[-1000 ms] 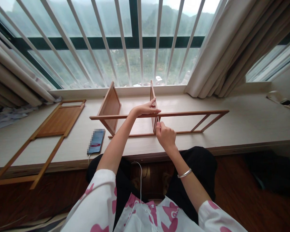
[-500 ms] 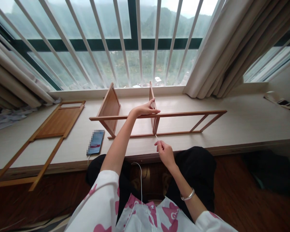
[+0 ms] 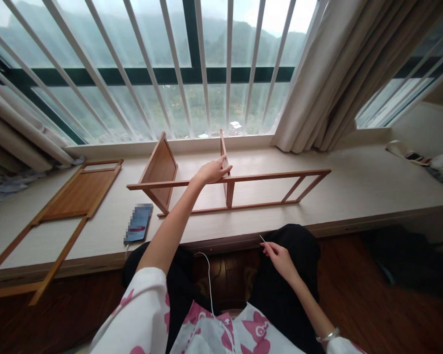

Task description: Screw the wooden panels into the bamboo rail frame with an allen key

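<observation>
A partly assembled wooden shelf rack (image 3: 276,175) lies on its side on the pale window ledge, two shelf boards standing up from its rails. My left hand (image 3: 212,172) rests across the near upper rail and holds the middle shelf board (image 3: 223,147), thumb and fingers on either side of it. The end shelf board (image 3: 161,169) stands farther left. My right hand (image 3: 278,256) is over my right thigh, away from the rack, and pinches a thin pale rod (image 3: 263,239) that points up and left. What kind of tool the rod is, I cannot make out.
Another wooden side frame with a panel (image 3: 81,194) lies at the left, its legs over the ledge's front edge. A phone (image 3: 138,223) on a white cable (image 3: 208,280) lies between it and the rack. Curtains (image 3: 317,83) and a barred window stand behind.
My right hand has drawn the rod away from the rack's lower joint, moving down and right. My left hand stays on the rack. The whole view has shifted slightly.
</observation>
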`<state>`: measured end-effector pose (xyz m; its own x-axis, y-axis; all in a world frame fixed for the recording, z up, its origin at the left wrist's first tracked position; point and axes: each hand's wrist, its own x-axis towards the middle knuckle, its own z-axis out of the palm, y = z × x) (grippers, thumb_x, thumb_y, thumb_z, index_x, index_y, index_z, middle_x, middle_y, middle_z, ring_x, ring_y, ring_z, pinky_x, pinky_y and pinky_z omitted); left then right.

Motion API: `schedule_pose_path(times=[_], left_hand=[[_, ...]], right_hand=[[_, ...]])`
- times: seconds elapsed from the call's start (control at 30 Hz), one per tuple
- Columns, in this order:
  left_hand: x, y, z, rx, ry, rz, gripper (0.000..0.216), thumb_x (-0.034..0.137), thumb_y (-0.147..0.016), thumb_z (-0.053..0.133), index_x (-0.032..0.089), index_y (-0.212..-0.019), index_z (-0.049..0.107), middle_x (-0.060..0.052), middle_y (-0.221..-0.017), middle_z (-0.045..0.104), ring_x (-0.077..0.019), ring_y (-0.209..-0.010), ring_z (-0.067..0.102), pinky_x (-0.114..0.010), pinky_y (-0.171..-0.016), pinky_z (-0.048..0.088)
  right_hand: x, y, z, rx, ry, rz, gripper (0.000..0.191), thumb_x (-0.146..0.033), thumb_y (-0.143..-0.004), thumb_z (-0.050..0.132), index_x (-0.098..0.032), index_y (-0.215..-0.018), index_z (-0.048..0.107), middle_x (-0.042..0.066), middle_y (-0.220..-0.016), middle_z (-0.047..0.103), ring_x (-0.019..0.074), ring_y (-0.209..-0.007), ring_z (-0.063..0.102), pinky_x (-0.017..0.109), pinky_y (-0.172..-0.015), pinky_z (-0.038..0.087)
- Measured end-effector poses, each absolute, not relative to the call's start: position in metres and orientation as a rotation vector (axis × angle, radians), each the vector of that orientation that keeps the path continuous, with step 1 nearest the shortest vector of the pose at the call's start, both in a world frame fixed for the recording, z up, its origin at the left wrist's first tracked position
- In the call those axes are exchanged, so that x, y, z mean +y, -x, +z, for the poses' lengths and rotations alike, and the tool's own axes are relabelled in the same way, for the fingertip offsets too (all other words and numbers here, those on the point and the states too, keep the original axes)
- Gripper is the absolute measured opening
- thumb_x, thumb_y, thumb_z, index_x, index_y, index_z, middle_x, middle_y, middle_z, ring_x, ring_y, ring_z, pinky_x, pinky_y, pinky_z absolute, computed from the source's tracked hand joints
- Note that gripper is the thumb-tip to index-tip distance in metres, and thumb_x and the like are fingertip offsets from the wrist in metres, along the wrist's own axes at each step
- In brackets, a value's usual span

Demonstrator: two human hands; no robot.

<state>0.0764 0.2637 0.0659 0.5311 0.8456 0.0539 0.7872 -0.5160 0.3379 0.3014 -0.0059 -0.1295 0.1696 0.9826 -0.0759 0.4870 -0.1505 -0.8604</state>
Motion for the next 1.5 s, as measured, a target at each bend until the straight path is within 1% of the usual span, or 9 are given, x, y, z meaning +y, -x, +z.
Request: schedule_pose_path(times=[0.2,0.3,0.4,0.53,0.63,0.8,1.0,1.17,1.5], left_hand=[[0.247,-0.083,0.075,1.571,-2.679,0.502,0.044,0.046,-0.085,0.028,0.019,-0.114,0.048,-0.007,-0.093,0.063,-0.0186,-0.083,0.057,-0.028,-0.071,0.038],[0.224,-0.077,0.078,1.504,-2.785,0.889,0.033,0.031,-0.087,0.03,0.017,-0.108,0.051,-0.008,-0.099,0.058,-0.0183,-0.092,0.052,-0.028,-0.074,0.037],[0.191,-0.065,0.059,1.493,-2.755,1.165,0.03,0.021,-0.086,0.029,0.016,-0.103,0.053,-0.009,-0.092,0.057,-0.017,-0.091,0.048,-0.029,-0.078,0.036],[0.146,-0.055,-0.003,1.463,-2.716,0.934,0.026,0.019,-0.084,0.032,0.018,-0.094,0.056,-0.007,-0.082,0.056,-0.0158,-0.083,0.049,-0.028,-0.072,0.038],[0.126,-0.055,-0.057,1.373,-2.605,0.698,0.024,0.019,-0.084,0.035,0.021,-0.094,0.056,-0.005,-0.09,0.056,-0.0141,-0.088,0.052,-0.024,-0.073,0.042],[0.122,-0.054,-0.116,1.431,-2.443,0.594,0.023,0.028,-0.085,0.038,0.024,-0.1,0.055,-0.003,-0.096,0.055,-0.013,-0.09,0.053,-0.024,-0.072,0.044],[0.138,-0.047,-0.134,1.498,-2.382,0.629,0.025,0.03,-0.087,0.035,0.022,-0.094,0.058,-0.004,-0.09,0.056,-0.0139,-0.088,0.052,-0.025,-0.072,0.043],[0.144,-0.043,-0.136,1.478,-2.303,0.644,0.027,0.032,-0.086,0.036,0.024,-0.098,0.059,-0.004,-0.088,0.055,-0.013,-0.086,0.052,-0.024,-0.073,0.042],[0.145,-0.043,-0.142,1.511,-2.195,0.734,0.026,0.034,-0.084,0.039,0.023,-0.089,0.062,-0.003,-0.085,0.054,-0.0123,-0.083,0.052,-0.024,-0.072,0.043]], right_hand=[[0.013,-0.306,-0.121,-1.709,1.665,0.699,0.033,-0.036,-0.087,0.035,-0.022,-0.098,0.062,0.006,-0.087,0.064,0.0188,-0.082,0.058,0.031,-0.076,0.043],[0.031,-0.301,-0.124,-1.841,1.66,0.564,0.029,-0.03,-0.086,0.038,-0.026,-0.103,0.061,0.005,-0.092,0.062,0.0202,-0.089,0.055,0.033,-0.079,0.041],[0.054,-0.29,-0.128,-1.95,1.632,0.439,0.027,-0.026,-0.086,0.041,-0.028,-0.105,0.06,0.005,-0.094,0.059,0.0191,-0.089,0.053,0.033,-0.079,0.039],[0.082,-0.264,-0.132,-2.07,1.568,0.38,0.026,-0.024,-0.086,0.042,-0.028,-0.104,0.06,0.006,-0.096,0.055,0.0174,-0.088,0.051,0.03,-0.077,0.038],[0.097,-0.243,-0.135,-2.147,1.499,0.362,0.023,-0.024,-0.087,0.042,-0.026,-0.1,0.061,0.006,-0.093,0.055,0.0162,-0.085,0.049,0.029,-0.076,0.037],[0.116,-0.222,-0.139,-2.186,1.425,0.314,0.022,-0.026,-0.087,0.042,-0.025,-0.099,0.061,0.006,-0.091,0.055,0.0164,-0.086,0.048,0.028,-0.077,0.037],[0.135,-0.218,-0.138,-2.189,1.396,0.333,0.024,-0.031,-0.087,0.041,-0.026,-0.098,0.062,0.005,-0.09,0.056,0.015,-0.084,0.051,0.026,-0.074,0.039],[0.14,-0.216,-0.139,-2.136,1.418,0.372,0.024,-0.035,-0.087,0.042,-0.026,-0.096,0.063,0.005,-0.089,0.057,0.015,-0.085,0.052,0.025,-0.073,0.04],[0.143,-0.219,-0.148,-2.021,1.463,0.495,0.02,-0.029,-0.085,0.047,-0.027,-0.091,0.065,0.003,-0.088,0.058,0.014,-0.082,0.054,0.024,-0.071,0.041]])
